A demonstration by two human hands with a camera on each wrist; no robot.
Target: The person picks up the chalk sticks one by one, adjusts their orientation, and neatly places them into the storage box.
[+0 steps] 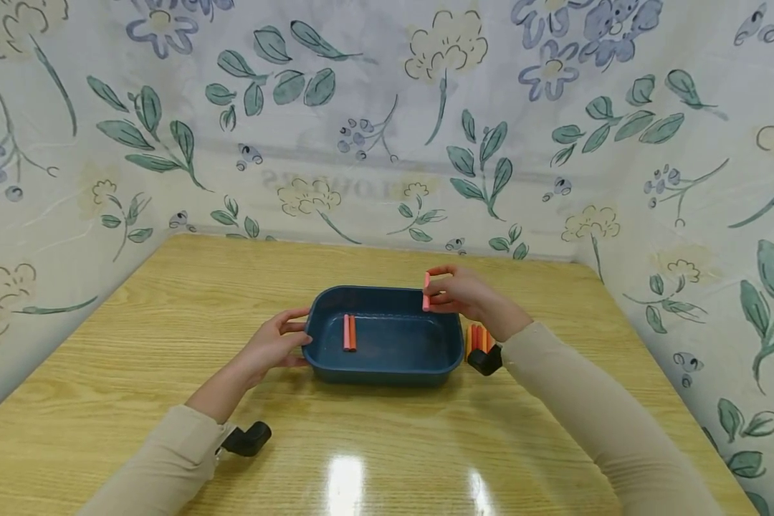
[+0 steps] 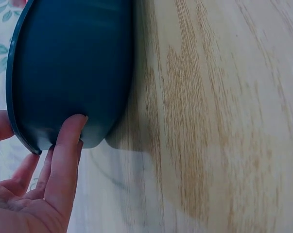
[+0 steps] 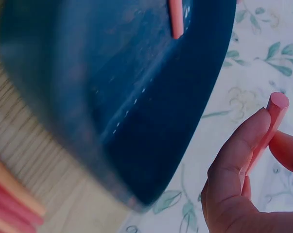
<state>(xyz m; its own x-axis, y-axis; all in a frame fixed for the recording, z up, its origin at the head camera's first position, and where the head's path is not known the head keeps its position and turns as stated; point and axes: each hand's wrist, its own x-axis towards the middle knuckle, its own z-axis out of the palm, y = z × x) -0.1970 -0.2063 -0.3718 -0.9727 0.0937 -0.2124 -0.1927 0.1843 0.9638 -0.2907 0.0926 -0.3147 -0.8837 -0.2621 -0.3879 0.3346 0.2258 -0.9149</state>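
Observation:
A dark blue rectangular bin [image 1: 400,347] stands on the table. At its left end my left hand [image 1: 272,350] holds the wall, the thumb at the rim and fingers [image 2: 63,165] against the outside. Above the bin's back right corner, my right hand [image 1: 467,295] pinches a pink chalk stick [image 3: 267,131] between thumb and fingers. Inside the bin, toward the left, a pink chalk stick [image 1: 346,334] and an orange-red chalk stick [image 1: 352,335] lie side by side. Beside the right end sit several orange, red and pink chalk sticks [image 1: 476,338], partly hidden by the right wrist's black camera mount.
The wood-grain table [image 1: 168,322] bears the bin and the chalk. A floral cloth [image 1: 374,129] hangs behind the table and along both sides. Another black mount [image 1: 248,439] sits on the left wrist.

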